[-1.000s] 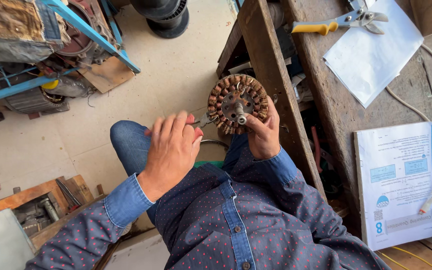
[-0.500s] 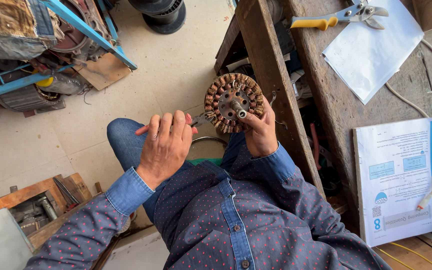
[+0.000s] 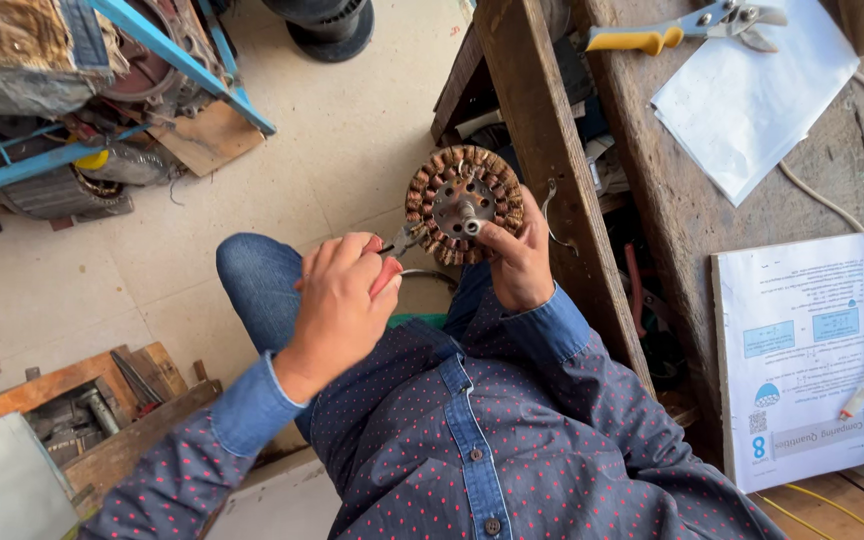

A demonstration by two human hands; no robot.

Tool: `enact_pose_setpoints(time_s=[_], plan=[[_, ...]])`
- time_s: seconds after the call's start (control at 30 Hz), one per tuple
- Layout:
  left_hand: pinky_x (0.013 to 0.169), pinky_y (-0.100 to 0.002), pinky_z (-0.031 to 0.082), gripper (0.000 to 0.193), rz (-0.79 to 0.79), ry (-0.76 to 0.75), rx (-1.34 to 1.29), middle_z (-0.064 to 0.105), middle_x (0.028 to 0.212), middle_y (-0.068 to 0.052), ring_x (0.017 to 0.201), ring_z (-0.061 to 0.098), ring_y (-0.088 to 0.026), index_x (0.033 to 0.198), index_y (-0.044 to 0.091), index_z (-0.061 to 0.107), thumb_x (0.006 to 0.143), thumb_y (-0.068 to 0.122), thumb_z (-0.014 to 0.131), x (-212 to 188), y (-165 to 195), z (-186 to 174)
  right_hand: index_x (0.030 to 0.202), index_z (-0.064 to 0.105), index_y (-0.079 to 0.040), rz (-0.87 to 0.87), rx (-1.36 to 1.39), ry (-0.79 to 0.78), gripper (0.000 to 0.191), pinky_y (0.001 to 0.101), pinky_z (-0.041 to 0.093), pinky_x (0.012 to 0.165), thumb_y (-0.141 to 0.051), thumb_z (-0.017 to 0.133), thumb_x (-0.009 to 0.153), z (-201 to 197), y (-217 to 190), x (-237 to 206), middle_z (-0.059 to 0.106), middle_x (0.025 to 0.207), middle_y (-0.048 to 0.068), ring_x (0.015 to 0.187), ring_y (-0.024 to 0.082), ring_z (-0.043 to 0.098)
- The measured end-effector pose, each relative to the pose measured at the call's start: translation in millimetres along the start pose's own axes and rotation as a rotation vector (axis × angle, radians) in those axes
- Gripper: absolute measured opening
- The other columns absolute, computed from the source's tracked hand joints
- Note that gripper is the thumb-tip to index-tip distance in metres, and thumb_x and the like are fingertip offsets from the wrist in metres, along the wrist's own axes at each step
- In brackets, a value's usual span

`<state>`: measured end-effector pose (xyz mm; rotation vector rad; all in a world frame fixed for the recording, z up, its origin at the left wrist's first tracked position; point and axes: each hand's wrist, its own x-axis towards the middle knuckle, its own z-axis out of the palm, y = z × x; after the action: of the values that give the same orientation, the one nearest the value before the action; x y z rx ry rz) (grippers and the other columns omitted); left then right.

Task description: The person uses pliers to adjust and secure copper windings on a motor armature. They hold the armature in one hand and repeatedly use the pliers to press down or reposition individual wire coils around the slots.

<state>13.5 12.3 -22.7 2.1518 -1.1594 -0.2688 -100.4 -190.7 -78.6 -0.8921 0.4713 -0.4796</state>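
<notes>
The motor winding [image 3: 464, 203], a round core ringed with copper-coloured coils and with a short shaft at its centre, is held up in front of the person, above the knee and just beside the edge of the wooden worktop [image 3: 687, 215]. The right hand [image 3: 517, 262] grasps it from below, thumb lying across the lower coils and fingers wrapped behind. The left hand [image 3: 340, 300] is clenched around the red handles of a pair of pliers [image 3: 392, 255], whose thin nose reaches to the left rim of the winding; whether the tip actually pinches a wire is too small to tell.

The step in hand appears to be work on the coils or their wire ends with the pliers. The next move likely calls for a steady hold by the right hand and a small, careful pull or bend at the pliers' tip, so that the thin wire is not nicked.

Beyond the right hand, on the worktop, lie a printed booklet [image 3: 802, 350], a blank sheet of paper [image 3: 752, 95] and yellow-handled cutters [image 3: 677, 30]. Beyond the left hand stands a blue metal frame [image 3: 177, 60] with old motor parts on the floor.
</notes>
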Motion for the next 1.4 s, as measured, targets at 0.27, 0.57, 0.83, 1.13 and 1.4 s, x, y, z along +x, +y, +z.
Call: enact_pose_setpoints(time_s=[0.27, 0.57, 0.83, 1.13, 1.4], plan=[[0.11, -0.057, 0.036, 0.028, 0.354, 0.203, 0.843, 0.055, 0.131, -0.014, 0.126, 0.054, -0.036, 0.101, 0.002, 0.07, 0.101, 0.028, 0.063, -4, -5, 4, 0.14, 0.051, 0.006, 0.078, 0.057, 0.011, 0.055, 0.0412, 0.06, 0.099, 0.009, 0.059, 0.086, 4, -4, -1, 0.068, 0.128, 0.019, 0.113, 0.026, 0.07], [0.104, -0.048, 0.038, 0.03, 0.53, 0.119, 0.969, 0.056, 0.124, -0.009, 0.112, 0.051, -0.03, 0.11, 0.002, 0.073, 0.107, 0.031, 0.065, 4, -19, -17, 0.142, 0.051, 0.006, 0.086, 0.072, -0.055, 0.056, 0.0395, 0.06, 0.098, 0.006, 0.062, 0.088, 6, -8, 2, 0.068, 0.128, 0.019, 0.114, 0.026, 0.07], [0.097, -0.05, 0.04, 0.018, 0.152, 0.195, 0.257, 0.064, 0.129, -0.012, 0.115, 0.054, -0.034, 0.087, 0.006, 0.066, 0.085, 0.02, 0.075, -5, 9, -17, 0.135, 0.054, 0.007, 0.133, 0.115, -0.044, 0.05, 0.0383, 0.059, 0.093, 0.002, 0.063, 0.086, -7, -6, 4, 0.072, 0.122, 0.019, 0.108, 0.026, 0.073], [0.085, -0.042, 0.058, 0.015, 0.03, 0.153, -0.063, 0.061, 0.137, -0.022, 0.104, 0.07, -0.036, 0.099, -0.002, 0.061, 0.09, 0.002, 0.072, -21, -13, -33, 0.128, 0.057, 0.01, 0.264, 0.335, 0.04, 0.041, 0.0447, 0.06, 0.097, 0.001, 0.062, 0.088, -26, 4, 10, 0.07, 0.117, 0.021, 0.104, 0.029, 0.073], [0.095, -0.052, 0.049, 0.022, 0.125, 0.109, 0.355, 0.05, 0.141, -0.022, 0.111, 0.057, -0.039, 0.092, 0.001, 0.057, 0.092, 0.013, 0.075, -4, 8, -36, 0.127, 0.06, 0.012, 0.348, 0.309, -0.017, 0.041, 0.0462, 0.058, 0.1, -0.001, 0.062, 0.088, -15, -1, 10, 0.072, 0.117, 0.022, 0.106, 0.03, 0.072]])
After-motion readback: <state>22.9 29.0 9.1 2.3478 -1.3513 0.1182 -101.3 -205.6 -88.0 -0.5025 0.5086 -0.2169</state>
